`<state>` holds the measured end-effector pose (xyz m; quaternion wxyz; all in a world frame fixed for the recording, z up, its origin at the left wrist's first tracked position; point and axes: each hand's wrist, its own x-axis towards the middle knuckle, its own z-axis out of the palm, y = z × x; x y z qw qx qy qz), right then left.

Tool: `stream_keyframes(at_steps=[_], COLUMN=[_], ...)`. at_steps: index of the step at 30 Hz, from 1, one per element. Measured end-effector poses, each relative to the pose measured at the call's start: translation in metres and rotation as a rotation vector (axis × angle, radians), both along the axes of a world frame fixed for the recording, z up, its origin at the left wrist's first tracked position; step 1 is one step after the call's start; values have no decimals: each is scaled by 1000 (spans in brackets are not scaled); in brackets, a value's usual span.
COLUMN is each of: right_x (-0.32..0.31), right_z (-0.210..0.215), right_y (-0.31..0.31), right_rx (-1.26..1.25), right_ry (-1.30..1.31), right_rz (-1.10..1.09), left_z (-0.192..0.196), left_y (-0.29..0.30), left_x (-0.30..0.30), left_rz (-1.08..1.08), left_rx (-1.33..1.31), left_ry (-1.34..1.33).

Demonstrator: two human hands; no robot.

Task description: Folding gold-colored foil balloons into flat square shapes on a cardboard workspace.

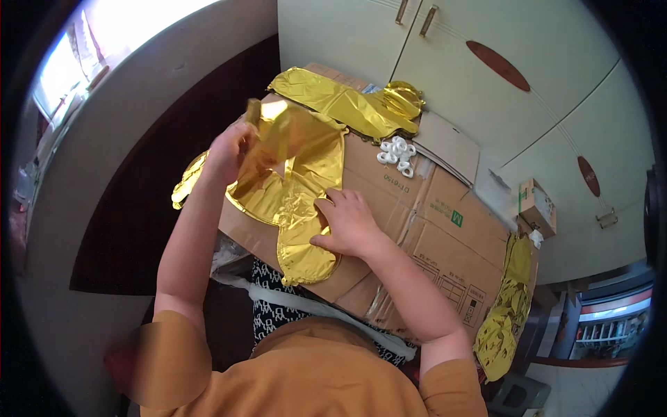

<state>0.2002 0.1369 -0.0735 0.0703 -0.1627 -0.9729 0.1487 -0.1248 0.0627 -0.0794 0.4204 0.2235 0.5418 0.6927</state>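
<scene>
A shiny gold foil balloon (306, 174), flat and creased, lies across the cardboard surface in front of me. My left hand (233, 149) is closed on its upper left part and holds that foil up off the cardboard. My right hand (351, 221) rests on the foil's right edge near the lower part, thumb and fingers apart. More gold foil (186, 182) shows to the left of my left forearm; whether it belongs to the same piece I cannot tell.
Flattened cardboard (431, 236) covers the work surface. Folded gold foil (333, 104) lies along the far edge, beside a cluster of white rings (397, 154). Another gold foil pile (505, 313) lies at the right edge. A small carton (538, 208) stands near pale cabinets (514, 125).
</scene>
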Motion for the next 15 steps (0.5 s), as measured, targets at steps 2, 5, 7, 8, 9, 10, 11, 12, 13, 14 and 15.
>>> stream_keyframes(at_steps=[2, 5, 7, 8, 9, 10, 11, 12, 13, 14, 15], right_x=[-4, -28, -43, -54, -63, -70, -77, -79, -81, -83, -86], right_z=[22, 27, 26, 21, 12, 5, 11, 13, 14, 14, 17], right_y=[1, 14, 25, 29, 34, 41, 42, 43, 45, 45, 43], right_rx=[-4, 13, 27, 57, 89, 121, 50, 40, 32, 20, 22], right_ry=[-143, -166, -28, 24, 72, 121, -36, -104, -172, -240, -272], right_rz=[-24, -99, -113, -95, -86, -77, -85, -88, -92, -94, -88], left_z=[25, 48, 49, 52, 55, 58, 59, 62, 70, 81, 85], left_y=[12, 9, 8, 3, 2, 0, -12, -20, -26, -27, -43], left_x=[-13, -32, -48, -54, -56, -61, -74, -85, -99, -106, -148], left_rz=[157, 234, 16, -83, 1, 0, 15, 22, 29, 103, 199], left_rx=[51, 185, 245, 275, 114, 70, 20, -26, 4, 74, 32], left_ry=[-203, -269, -307, -320, -285, -203, -119, -38, -41, -64, 59])
